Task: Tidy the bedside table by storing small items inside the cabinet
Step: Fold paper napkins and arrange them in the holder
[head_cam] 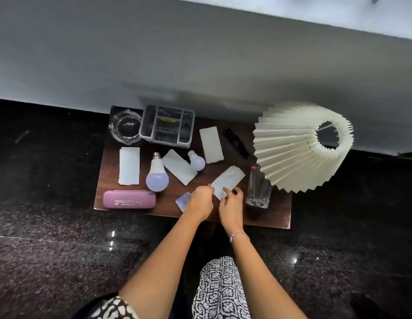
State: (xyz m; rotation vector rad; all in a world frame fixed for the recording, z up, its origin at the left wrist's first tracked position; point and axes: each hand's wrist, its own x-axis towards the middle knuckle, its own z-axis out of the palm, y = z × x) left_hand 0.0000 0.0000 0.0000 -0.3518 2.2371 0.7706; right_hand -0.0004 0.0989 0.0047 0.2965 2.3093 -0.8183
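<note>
Left hand (199, 200) and right hand (231, 204) pinch the paper (229, 178) with curled fingers at lower centre; a careless lift might topple the glass (258, 189) just right.

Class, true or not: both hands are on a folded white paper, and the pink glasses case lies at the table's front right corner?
No. Head view shows the pink glasses case at the table's front left corner; left hand and right hand are on the folded white paper.
</note>
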